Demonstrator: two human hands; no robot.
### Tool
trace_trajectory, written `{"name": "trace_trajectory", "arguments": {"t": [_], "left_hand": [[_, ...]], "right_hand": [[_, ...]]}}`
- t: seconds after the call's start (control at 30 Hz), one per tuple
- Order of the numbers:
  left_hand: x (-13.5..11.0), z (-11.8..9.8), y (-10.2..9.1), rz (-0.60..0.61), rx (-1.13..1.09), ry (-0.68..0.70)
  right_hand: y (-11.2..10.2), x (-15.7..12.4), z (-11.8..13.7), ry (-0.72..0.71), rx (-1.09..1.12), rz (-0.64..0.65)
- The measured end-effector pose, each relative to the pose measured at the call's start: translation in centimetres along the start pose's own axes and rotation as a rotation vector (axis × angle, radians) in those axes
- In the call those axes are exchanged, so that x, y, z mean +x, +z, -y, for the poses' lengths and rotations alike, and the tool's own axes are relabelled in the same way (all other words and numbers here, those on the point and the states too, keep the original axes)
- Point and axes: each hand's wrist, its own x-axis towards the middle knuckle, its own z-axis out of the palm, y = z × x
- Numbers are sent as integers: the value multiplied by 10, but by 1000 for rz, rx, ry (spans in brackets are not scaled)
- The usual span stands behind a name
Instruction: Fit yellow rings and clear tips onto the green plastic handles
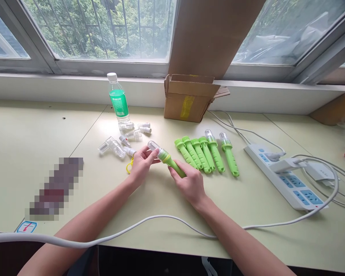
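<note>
We look down through the head camera on a pale green tabletop (31, 130) under a window. At the centre of the frame our left hand (140, 164) pinches the clear-capped end of a green tool (168, 158), fingertips closed on the cap. Our right hand (189, 184) is wrapped around the tool's green handle. The tool sits tilted between the two hands, close above the tabletop.

Just right of it, a row of six more green handles (207, 153) lies side by side; the two rightmost carry clear caps. Left of centre, loose clear caps (117, 143) lie scattered in front of an upright water bottle (118, 97). An open cardboard box (188, 99) stands at upper centre. A white power strip (284, 180) lies at the right, and a white cable (166, 216) crosses the lower frame.
</note>
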Motion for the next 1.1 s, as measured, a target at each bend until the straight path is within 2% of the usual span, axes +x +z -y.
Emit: {"name": "trace_trajectory", "arguments": {"t": [0.1,0.2,0.4,0.77,0.9,1.1], "left_hand": [[1,3,-1,-23,-31,-21],[2,5,-2,-42,-67,-39],[3,5,-4,-31,-73,-27],[1,1,-3,6,-48,-29],[1,0,-4,15,-48,-34],[1,-1,-6,36,-79,-51]], "right_hand": [[2,-1,-5,-66,-168,-89],[3,-1,-7,-119,-247,-119],[2,-2,-9,-168,-216,-45],[-10,1,5,63,206,226],[-11,3,8,200,444,320],[-15,8,5,466,873,568]]}}
